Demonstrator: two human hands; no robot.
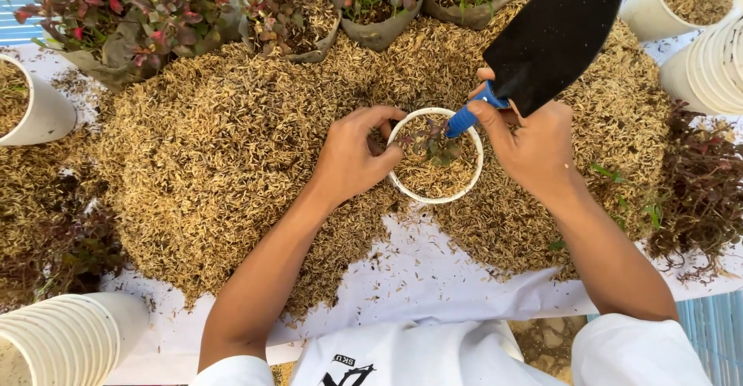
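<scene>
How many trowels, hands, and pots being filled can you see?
Trowel: 1
Hands, left hand and right hand: 2
Pot being filled, with a small plant: 1
Total: 4

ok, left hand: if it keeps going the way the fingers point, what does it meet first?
The left hand points right, fingers already at the rim of the white pot. Straight on it would meet the small reddish plant in the pot first, then likely the trowel's blue handle; depth is unclear.
</scene>
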